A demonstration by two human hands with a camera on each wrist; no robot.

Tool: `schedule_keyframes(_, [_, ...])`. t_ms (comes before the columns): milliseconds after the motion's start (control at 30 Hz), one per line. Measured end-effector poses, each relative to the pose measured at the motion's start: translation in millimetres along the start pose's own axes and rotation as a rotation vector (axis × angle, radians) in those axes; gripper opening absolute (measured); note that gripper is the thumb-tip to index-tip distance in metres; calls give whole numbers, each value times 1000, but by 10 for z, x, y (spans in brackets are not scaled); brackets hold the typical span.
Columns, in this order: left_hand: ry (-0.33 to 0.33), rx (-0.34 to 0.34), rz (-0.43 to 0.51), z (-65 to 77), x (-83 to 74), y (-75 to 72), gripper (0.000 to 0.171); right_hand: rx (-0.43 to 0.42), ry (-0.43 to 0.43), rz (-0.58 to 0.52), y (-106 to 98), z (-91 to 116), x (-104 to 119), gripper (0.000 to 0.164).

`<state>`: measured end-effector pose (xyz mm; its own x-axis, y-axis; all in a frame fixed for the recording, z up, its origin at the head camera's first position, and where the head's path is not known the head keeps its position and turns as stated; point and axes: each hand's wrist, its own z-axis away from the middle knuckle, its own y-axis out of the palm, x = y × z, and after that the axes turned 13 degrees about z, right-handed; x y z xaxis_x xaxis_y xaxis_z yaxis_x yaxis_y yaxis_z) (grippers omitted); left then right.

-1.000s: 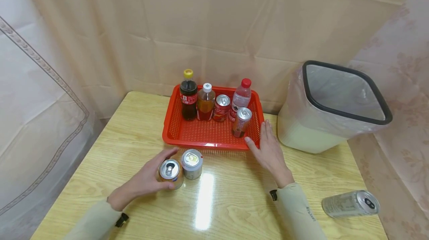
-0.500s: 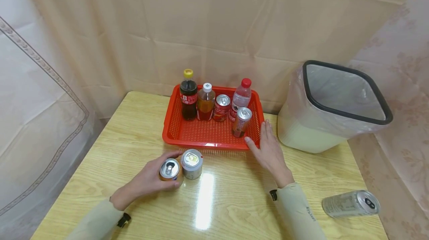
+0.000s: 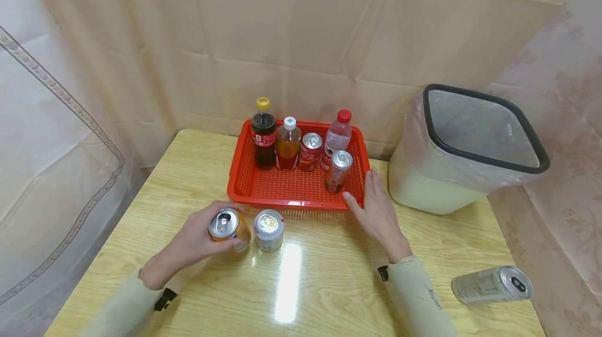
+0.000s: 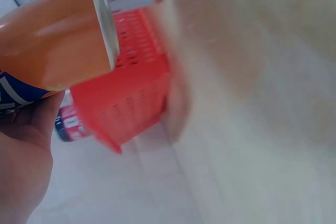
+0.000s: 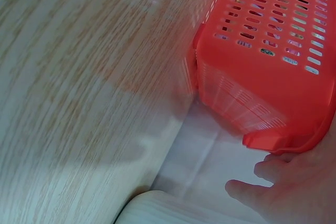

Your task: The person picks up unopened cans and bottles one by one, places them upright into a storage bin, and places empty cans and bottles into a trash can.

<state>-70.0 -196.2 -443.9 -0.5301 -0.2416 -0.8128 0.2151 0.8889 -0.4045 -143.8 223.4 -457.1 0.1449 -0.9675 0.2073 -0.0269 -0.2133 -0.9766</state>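
Note:
My left hand [image 3: 194, 237] grips an orange can [image 3: 241, 232] with an opened top, holding it slightly tilted and apparently raised off the table. In the left wrist view the orange can [image 4: 58, 40] shows a blue patch and its pale end. Just right of it stands a silvery-white can [image 3: 269, 241], upright on the table. My right hand [image 3: 380, 218] rests with straight fingers against the right front corner of a red basket [image 3: 268, 203]. Its fingers [image 5: 247, 190] lie along the basket's rim in the right wrist view.
The basket holds a cola bottle [image 3: 264, 136], a white-capped bottle [image 3: 288, 149], a red can [image 3: 310, 157], a red-capped bottle [image 3: 337, 138] and a brown can [image 3: 336, 175]. Right of it stands a lined bin [image 3: 423, 180]. A silver can [image 3: 484, 287] lies at the table's right edge.
The left hand has closed its fingers round the orange can, then carried it up and left, away from the silvery-white can. The right hand stays at the basket.

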Motion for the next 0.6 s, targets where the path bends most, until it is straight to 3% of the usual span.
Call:
schedule_keyframes(200, [25, -6, -43, -91, -133, -94, 67, 5, 5, -1, 8, -2, -4, 103])
schedule_keyframes(600, [98, -49, -2, -374, -369, -118, 64, 7, 1, 2, -3, 1, 1, 105])
